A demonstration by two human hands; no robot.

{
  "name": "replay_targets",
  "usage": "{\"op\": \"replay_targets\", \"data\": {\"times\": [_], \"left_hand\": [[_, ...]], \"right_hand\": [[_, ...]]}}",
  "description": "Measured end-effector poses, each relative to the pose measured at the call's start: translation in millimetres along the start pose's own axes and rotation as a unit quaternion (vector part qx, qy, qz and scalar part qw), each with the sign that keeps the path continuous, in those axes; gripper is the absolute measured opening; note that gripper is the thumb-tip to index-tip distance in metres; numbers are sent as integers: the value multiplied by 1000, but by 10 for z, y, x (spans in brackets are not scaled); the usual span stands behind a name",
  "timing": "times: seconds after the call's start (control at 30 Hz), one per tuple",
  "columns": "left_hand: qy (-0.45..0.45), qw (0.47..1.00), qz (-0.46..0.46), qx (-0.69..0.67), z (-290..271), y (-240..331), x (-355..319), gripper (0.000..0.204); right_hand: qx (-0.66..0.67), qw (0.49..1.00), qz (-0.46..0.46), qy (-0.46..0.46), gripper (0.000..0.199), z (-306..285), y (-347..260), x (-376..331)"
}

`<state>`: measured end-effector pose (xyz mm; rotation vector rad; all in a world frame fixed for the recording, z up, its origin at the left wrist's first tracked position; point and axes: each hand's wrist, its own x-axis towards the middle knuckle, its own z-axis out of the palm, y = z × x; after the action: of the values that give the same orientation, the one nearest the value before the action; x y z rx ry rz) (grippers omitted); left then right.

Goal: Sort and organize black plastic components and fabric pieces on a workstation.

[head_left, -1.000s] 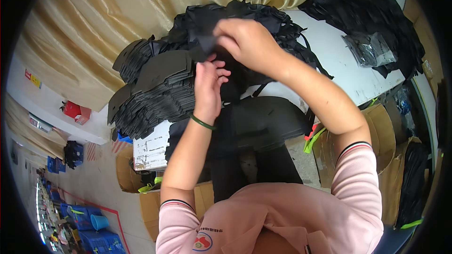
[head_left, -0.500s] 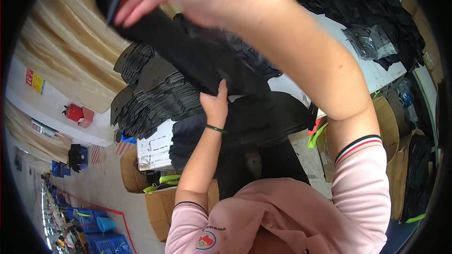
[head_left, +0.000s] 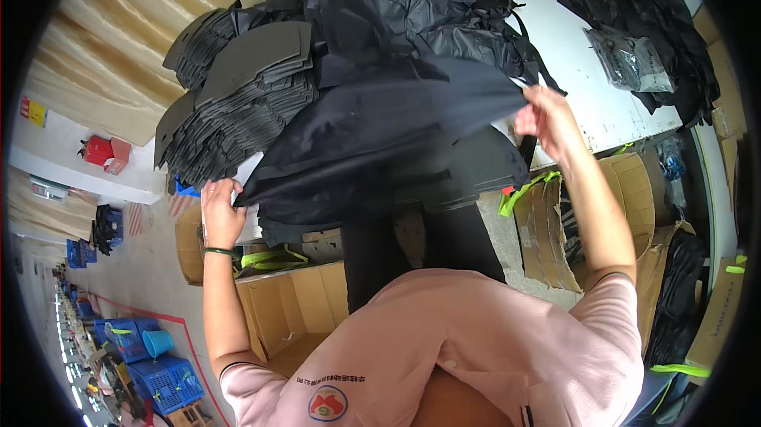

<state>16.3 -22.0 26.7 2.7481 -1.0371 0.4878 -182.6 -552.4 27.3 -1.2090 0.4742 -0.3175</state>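
Two hands stretch a dark fabric piece (head_left: 380, 122) wide over the white table (head_left: 590, 102). The left hand (head_left: 220, 213), at eight o'clock, has its fingers closed on the sheet's lower corner; the right hand (head_left: 545, 120), at three o'clock, pinches the opposite edge. Behind the sheet, at eleven o'clock, sits a stack of grey cut panels (head_left: 238, 94), with a heap of black bags (head_left: 412, 7) at twelve. Cardboard boxes (head_left: 555, 213) stand below the table edge.

Stacked panels (head_left: 246, 94) left on the table (head_left: 587, 102) — fabric heap (head_left: 428, 7) behind, boxes (head_left: 293, 308) below.
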Motion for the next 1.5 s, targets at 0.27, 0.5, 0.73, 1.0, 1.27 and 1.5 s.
{"op": "replay_targets", "data": {"times": [0.27, 0.5, 0.73, 1.0, 1.27, 1.5], "left_hand": [[-130, 988, -46, -65, 573, -224, -481, 28], [-160, 983, -45, -81, 725, -126, -567, 28], [-131, 987, -37, -86, 712, -198, -525, 23], [-28, 987, -123, -103, 688, -251, -519, 20], [-35, 992, -30, -117, 795, -264, -605, 30], [-106, 977, -45, -181, 805, -348, -705, 37]], "right_hand": [[-272, 956, 107, -3, 22, -401, 762, -412], [-654, 714, -245, 52, 42, 161, 414, -576], [-614, 661, -323, -284, 61, 700, 709, -470], [-582, 685, -382, -217, 30, 631, 726, -350], [-643, 607, -371, -283, 23, 452, 848, -449], [-582, 661, -365, -300, 36, 510, 746, -431]]}}
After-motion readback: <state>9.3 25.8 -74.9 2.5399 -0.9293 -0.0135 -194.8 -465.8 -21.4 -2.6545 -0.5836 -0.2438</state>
